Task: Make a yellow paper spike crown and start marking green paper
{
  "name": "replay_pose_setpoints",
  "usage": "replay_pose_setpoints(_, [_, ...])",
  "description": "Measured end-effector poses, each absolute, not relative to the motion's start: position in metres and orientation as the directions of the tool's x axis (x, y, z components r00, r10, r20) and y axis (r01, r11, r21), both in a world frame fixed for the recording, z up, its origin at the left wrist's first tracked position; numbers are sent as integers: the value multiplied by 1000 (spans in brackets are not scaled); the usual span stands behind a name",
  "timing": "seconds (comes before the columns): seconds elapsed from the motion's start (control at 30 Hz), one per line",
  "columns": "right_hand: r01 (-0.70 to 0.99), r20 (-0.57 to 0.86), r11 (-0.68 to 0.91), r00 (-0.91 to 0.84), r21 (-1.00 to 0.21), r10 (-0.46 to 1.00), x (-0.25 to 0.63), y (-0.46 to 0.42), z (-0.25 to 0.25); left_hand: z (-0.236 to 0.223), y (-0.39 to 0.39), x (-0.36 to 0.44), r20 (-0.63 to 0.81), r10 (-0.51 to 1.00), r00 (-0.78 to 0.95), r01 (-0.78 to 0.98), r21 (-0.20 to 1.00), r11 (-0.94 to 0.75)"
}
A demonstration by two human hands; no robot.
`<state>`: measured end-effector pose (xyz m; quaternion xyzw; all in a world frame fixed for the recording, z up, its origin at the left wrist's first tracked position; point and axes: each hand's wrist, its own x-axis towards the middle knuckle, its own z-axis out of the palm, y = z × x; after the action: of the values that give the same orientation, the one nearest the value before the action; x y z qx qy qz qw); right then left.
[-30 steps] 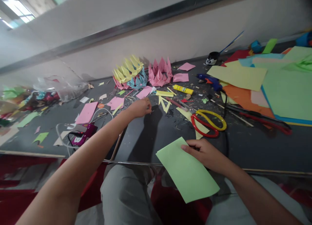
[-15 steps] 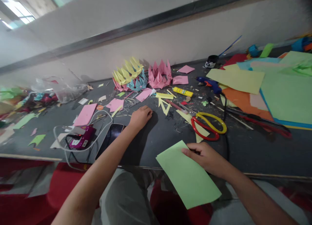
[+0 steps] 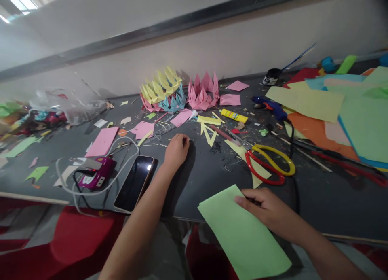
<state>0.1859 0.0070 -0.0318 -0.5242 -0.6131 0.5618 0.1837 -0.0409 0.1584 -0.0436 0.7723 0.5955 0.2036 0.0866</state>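
A folded sheet of light green paper [image 3: 239, 231] hangs over the front table edge, its upper corner pinched in my right hand [image 3: 263, 207]. My left hand [image 3: 176, 149] rests low over the dark table [image 3: 194, 170] with its fingers curled together; whatever they might hold is too small or hidden to tell. Just beyond it lie pink paper pieces [image 3: 181, 118] and yellow paper strips [image 3: 208, 134]. Scissors [image 3: 269, 162] with one red and one yellow handle lie past the green paper. A yellow glue stick [image 3: 234, 115] lies farther back.
Paper crowns, one yellow [image 3: 160, 86] and one pink [image 3: 203, 92], stand by the wall. At left are a phone [image 3: 135, 183] and a purple power adapter [image 3: 98, 172] with looped cables. A blue glue gun [image 3: 271, 107] and stacked coloured paper [image 3: 366, 114] lie to the right.
My left hand has drawn back slightly towards me, and its forearm has swung right, uncovering the phone. My right hand still holds the green paper. The view has shifted slightly.
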Motion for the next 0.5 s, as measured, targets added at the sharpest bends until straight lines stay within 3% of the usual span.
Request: replay_pose_setpoints(0.5, [454, -368, -176, -381, -873, 848, 186, 6, -31, -41, 157, -49, 218, 975, 28, 878, 461, -129])
